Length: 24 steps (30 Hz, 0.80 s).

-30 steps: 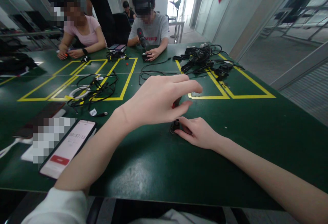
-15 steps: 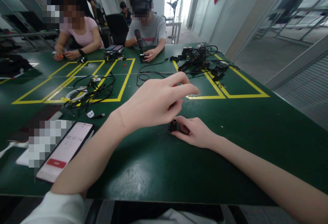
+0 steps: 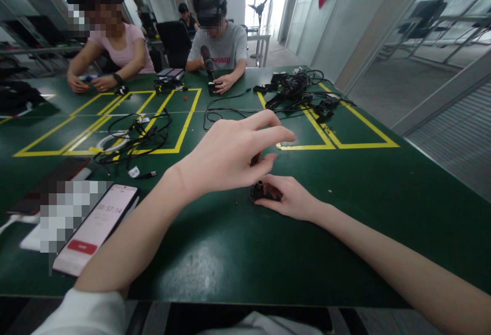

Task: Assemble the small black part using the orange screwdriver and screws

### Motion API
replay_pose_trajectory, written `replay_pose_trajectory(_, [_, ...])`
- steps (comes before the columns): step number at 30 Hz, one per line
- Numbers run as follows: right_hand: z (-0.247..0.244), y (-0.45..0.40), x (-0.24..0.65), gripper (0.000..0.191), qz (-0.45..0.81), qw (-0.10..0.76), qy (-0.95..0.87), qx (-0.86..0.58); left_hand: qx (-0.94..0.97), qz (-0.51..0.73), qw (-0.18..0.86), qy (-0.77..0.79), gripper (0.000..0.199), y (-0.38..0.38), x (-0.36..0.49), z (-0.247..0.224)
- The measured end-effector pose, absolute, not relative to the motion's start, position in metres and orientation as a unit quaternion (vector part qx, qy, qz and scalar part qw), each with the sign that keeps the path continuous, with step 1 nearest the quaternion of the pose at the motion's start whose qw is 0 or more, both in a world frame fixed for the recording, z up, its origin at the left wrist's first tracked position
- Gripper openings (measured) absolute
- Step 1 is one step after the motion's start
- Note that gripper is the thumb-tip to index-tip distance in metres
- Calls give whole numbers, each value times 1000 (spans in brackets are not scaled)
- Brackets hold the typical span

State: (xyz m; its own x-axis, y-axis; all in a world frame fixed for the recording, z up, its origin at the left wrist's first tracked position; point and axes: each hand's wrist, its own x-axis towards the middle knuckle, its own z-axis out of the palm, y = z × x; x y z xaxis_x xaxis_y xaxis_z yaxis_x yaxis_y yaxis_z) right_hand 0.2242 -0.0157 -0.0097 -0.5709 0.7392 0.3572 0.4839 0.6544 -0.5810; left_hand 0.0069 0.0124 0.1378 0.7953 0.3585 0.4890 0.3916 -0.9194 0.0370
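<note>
My left hand [image 3: 233, 151] hovers over the table with its fingers curled. A sliver of something dark and red [image 3: 255, 159] shows between the fingers; the rest of it is hidden behind the hand. Just below, my right hand [image 3: 293, 197] rests on the green table [image 3: 307, 268]. Its thumb and fingers close on a small black part [image 3: 258, 191], whose short round top points up. Fingers cover part of it. A tiny dark speck [image 3: 236, 202] lies on the table to the left.
A lit phone [image 3: 100, 225] lies at left, beside a dark red phone [image 3: 46, 184]. Beyond are coiled cables [image 3: 134, 133] and a black cable heap [image 3: 299, 89] on yellow-taped areas. Across the table, one co-worker [image 3: 220, 48] holds a black power screwdriver [image 3: 207, 59]; another [image 3: 118, 51] sits at left.
The red and dark sliver between my left fingers shows more, and those fingers have shifted slightly. My right hand keeps its hold on the black part. The view has moved slightly.
</note>
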Motion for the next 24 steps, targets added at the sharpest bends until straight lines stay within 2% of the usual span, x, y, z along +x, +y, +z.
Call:
replay_pose_trajectory(7, [-10, -14, 226, 34, 242, 299, -848, -365, -948, -254, 30, -190, 39, 14, 8, 137])
replay_pose_trajectory(15, [-7, -15, 224, 30, 244, 280, -846, -382, -944, -254, 65, -198, 37, 12, 11, 135])
replay_pose_trajectory(24, [-7, -16, 225, 23, 187, 269, -871, -366, -951, -237, 62, -190, 36, 14, 10, 136])
